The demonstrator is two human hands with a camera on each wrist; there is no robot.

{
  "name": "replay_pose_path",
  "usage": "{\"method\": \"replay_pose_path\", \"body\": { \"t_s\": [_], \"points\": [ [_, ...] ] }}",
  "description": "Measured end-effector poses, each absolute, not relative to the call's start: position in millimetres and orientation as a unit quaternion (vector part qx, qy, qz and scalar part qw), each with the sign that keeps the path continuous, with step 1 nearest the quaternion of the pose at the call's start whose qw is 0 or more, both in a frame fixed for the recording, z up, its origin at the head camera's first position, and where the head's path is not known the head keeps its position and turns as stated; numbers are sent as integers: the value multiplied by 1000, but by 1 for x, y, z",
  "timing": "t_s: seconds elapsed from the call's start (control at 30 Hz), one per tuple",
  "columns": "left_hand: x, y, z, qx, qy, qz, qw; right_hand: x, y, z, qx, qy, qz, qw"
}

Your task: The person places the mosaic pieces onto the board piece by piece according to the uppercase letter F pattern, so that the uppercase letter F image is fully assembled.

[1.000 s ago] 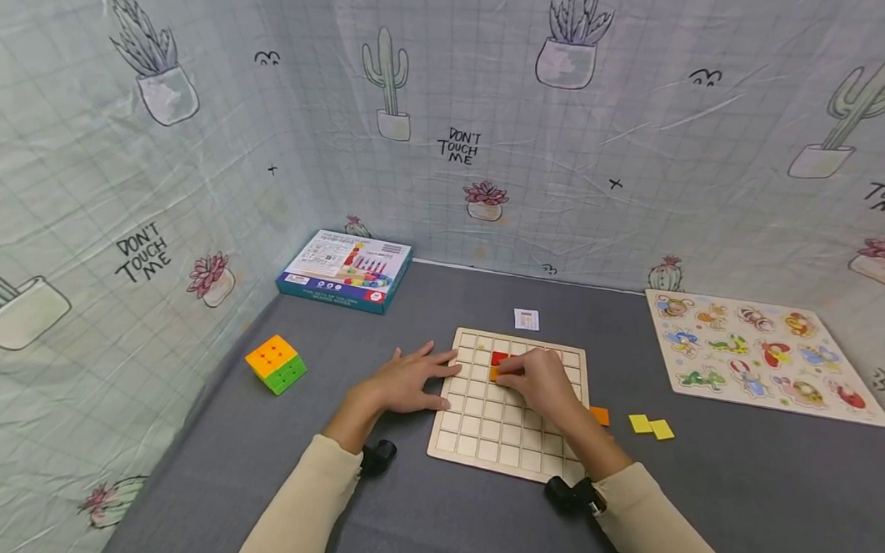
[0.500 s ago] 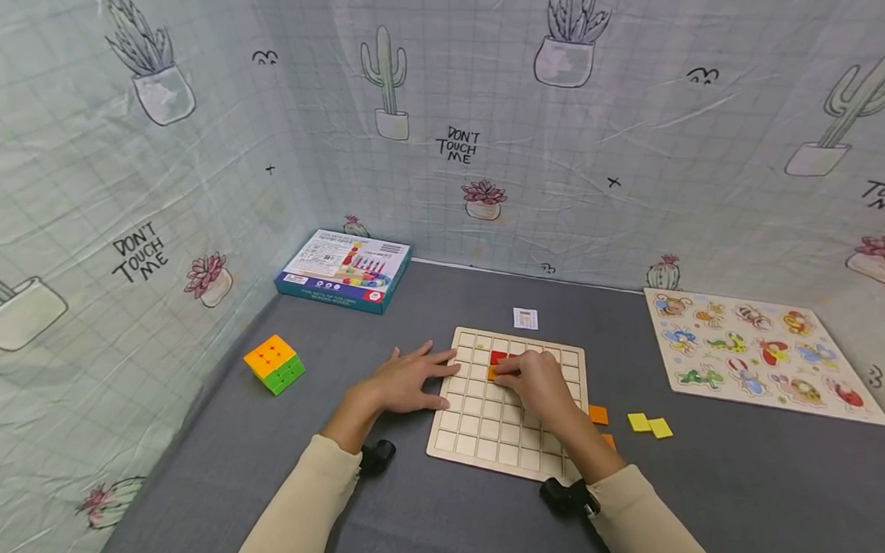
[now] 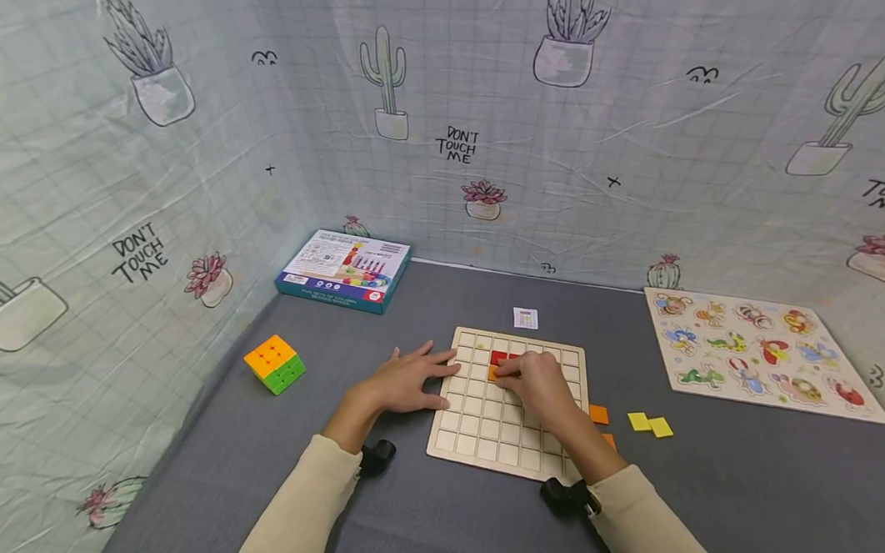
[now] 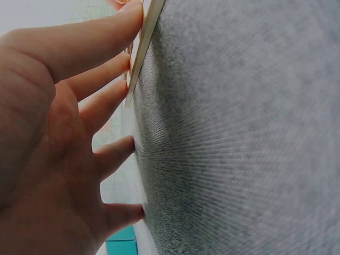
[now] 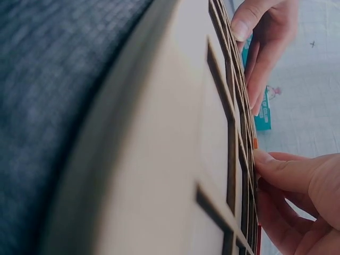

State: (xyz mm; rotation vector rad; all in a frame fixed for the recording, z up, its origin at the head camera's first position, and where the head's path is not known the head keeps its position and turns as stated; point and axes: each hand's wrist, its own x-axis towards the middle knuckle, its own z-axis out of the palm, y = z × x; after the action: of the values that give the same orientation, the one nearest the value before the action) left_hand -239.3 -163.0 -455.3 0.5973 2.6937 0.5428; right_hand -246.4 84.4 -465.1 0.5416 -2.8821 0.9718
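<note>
A pale wooden grid board (image 3: 469,424) lies flat on the table before me. My left hand (image 3: 405,381) rests at its left edge with fingers spread; in the left wrist view the thumb (image 4: 95,42) and two fingertips meet the board's edge, while the other two fingertips reach the grey cloth. Over the upper middle of the grid, my right hand (image 3: 542,386) has curled fingers, thumb and fingertips pinching at an orange square tile (image 3: 493,373). Directly behind that tile sit red tiles (image 3: 497,358), partly covered by the fingers. The right wrist view shows the thumb (image 5: 276,169) against the orange tile (image 5: 255,143).
Loose orange tiles (image 3: 598,414) and two yellow tiles (image 3: 638,421) lie right of the board. Behind it is a small printed card (image 3: 526,318). A puzzle cube (image 3: 275,364) and a flat box (image 3: 345,270) stand left; an insect puzzle board (image 3: 765,356) lies right.
The right forearm has shifted slightly left, uncovering a second loose orange tile beside the board. Both hands otherwise keep their places.
</note>
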Motion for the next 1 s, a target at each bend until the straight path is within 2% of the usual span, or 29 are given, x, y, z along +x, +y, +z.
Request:
{"method": "replay_pose_path", "body": {
  "t_s": [0.47, 0.8, 1.0],
  "points": [
    [-240, -163, -455, 213, 945, 186, 166, -247, 88, -463, 189, -930, 314, 6],
    [-240, -162, -454, 209, 944, 187, 172, -255, 113, -447, 233, -913, 330, -61],
    [-240, -162, -454, 208, 944, 193, 169, -261, 143, -428, 266, -909, 319, -41]
  ]
}}
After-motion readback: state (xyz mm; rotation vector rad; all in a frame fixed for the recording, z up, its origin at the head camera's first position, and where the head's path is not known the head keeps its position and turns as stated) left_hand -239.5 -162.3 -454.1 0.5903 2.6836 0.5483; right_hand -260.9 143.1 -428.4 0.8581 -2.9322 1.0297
